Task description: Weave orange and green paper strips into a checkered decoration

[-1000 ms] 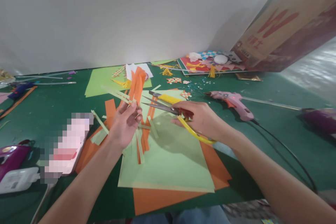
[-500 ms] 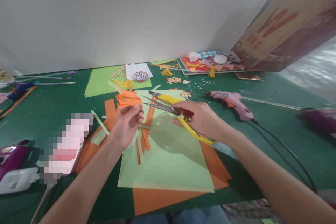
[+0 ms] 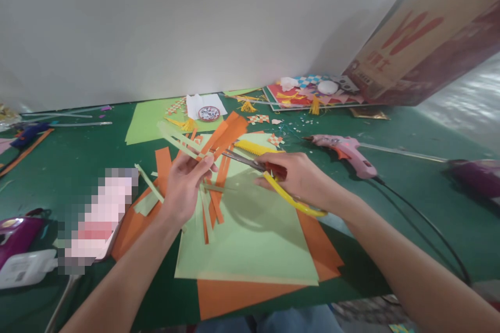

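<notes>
My left hand (image 3: pixel 191 179) is closed, pinching orange paper strips (image 3: pixel 228 132) together with pale green strips (image 3: pixel 177 139) that fan out to the upper left. My right hand (image 3: pixel 299 177) grips yellow-handled scissors (image 3: pixel 246 159), whose blades point left and reach in by the orange strips; the blade tips are partly hidden. Below both hands lies a pale green paper sheet (image 3: pixel 250 244), stacked on orange paper (image 3: pixel 250 296). Loose cut strips (image 3: pixel 214 205) rest on the sheet. A yellow utility knife (image 3: pixel 252 146) lies behind the scissors, partly covered.
On the right is a pink glue gun (image 3: pixel 347 153) with its cord trailing forward. A phone (image 3: pixel 103 218) and a white bottle-like object (image 3: pixel 29 269) lie at left. Behind are green paper (image 3: pixel 144 119), a round patterned piece (image 3: pixel 209 113) and a paper bag (image 3: pixel 422 41).
In my left hand, the orange paper has swung up and to the right, now showing as longer strips, with green strips visible beside them. The scissors and my right hand have barely moved.
</notes>
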{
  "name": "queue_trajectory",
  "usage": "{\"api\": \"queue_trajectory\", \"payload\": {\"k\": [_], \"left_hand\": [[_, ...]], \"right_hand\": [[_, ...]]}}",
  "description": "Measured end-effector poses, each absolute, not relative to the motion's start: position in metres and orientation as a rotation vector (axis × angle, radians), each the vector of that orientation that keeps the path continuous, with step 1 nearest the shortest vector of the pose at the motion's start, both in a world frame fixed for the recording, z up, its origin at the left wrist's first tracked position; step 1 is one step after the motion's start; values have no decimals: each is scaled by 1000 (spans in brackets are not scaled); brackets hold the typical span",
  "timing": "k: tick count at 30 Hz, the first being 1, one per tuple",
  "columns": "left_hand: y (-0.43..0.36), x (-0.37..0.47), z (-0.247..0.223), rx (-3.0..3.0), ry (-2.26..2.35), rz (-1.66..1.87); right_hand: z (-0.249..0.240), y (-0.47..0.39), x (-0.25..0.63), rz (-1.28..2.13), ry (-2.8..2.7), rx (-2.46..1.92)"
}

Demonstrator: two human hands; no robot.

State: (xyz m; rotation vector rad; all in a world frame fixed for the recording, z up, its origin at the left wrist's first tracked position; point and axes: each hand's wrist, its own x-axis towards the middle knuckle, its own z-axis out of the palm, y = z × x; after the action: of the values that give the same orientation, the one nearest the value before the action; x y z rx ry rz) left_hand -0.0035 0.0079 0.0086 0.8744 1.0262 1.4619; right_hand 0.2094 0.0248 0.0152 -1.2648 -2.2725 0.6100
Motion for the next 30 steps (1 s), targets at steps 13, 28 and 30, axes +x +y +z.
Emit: {"api": "queue_trajectory", "payload": {"k": [13,28,30], "left_hand": [[8,-6,2,1132,1048,1552],[6,-3,6,1059,1021,1585],[6,-2,6,1103,1027,1575]], "right_hand": [[28,19,211,1383,-2160,-1240],[34,17,214,1701,-1891,-1196],[35,18,214,1706,-1912,-1194]]}}
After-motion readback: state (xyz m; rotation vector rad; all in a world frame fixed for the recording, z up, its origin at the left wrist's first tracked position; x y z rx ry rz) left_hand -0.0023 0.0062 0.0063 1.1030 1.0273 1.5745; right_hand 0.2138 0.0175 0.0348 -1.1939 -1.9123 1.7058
